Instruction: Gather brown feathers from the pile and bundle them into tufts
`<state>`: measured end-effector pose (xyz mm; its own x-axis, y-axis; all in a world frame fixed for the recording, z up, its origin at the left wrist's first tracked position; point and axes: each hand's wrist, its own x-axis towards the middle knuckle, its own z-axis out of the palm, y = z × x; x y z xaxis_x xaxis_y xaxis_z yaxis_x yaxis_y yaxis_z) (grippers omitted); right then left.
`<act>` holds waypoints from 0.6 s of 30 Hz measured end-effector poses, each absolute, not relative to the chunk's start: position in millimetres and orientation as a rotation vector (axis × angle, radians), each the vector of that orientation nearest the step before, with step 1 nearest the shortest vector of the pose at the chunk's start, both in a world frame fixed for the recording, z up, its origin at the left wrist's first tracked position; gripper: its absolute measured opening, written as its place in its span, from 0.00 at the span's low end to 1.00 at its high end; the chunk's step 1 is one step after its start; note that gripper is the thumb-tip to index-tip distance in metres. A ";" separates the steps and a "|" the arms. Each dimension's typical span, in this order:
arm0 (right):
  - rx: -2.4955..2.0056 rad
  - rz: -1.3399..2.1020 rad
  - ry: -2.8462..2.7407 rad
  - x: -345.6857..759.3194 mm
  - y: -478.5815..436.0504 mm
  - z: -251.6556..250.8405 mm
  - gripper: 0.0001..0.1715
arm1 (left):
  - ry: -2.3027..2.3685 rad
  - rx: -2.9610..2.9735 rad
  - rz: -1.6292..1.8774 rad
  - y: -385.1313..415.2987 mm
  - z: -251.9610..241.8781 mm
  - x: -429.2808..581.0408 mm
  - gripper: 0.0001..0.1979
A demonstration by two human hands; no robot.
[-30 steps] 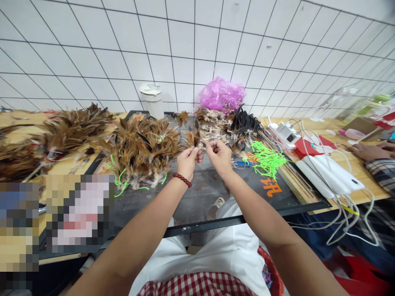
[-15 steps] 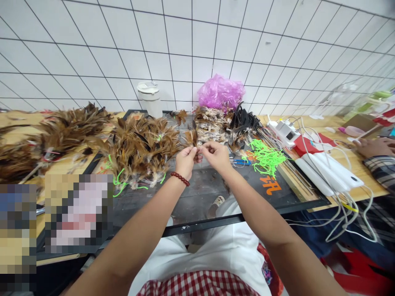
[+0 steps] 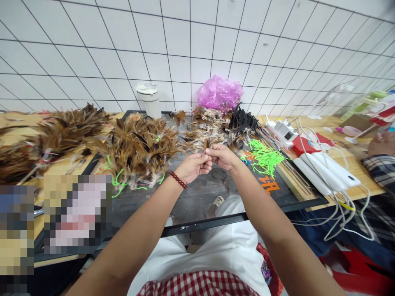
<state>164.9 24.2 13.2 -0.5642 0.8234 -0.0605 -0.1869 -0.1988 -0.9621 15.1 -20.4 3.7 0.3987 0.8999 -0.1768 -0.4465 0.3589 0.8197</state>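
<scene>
My left hand (image 3: 195, 166), with a red bead bracelet (image 3: 178, 180) on its wrist, is closed in a pinch. Its fingertips meet those of my right hand (image 3: 223, 156), which pinches at the same spot. A small brown feather bunch (image 3: 208, 142) rises from between the fingertips; its base is hidden by the fingers. Just behind lies a pile of pale-based feathers (image 3: 202, 132). To the left is a large heap of brown feathers (image 3: 138, 144) with green ties. Bright green strings (image 3: 266, 157) lie right of my right hand.
A white lidded cup (image 3: 149, 100) and a pink plastic bag (image 3: 219, 92) stand by the tiled wall. Black feathers (image 3: 242, 122) lie before the bag. At right are a power strip (image 3: 284, 132), cables, a white device (image 3: 327, 172) and another person's hand (image 3: 382, 144).
Both hands have shifted slightly right, with the feather bunch between them. My left hand has turned sideways, and the fingertips are now pressed together. The blue tool is mostly covered by my right hand.
</scene>
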 end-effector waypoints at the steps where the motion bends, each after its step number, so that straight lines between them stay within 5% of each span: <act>1: -0.811 1.805 -1.334 163.3 24.5 12.9 0.21 | 0.702 0.772 0.973 -20.1 3.3 15.0 0.07; 11: -0.892 1.636 -1.449 162.6 26.4 13.9 0.20 | 0.773 0.761 1.073 -18.1 2.1 15.1 0.07; 16: -0.788 1.135 -1.811 160.6 28.1 11.6 0.35 | 0.761 0.662 1.253 -15.0 1.4 12.1 0.07; 18: -0.832 0.964 -1.869 158.8 27.8 10.3 0.32 | 0.742 0.660 1.242 -14.9 1.1 11.8 0.08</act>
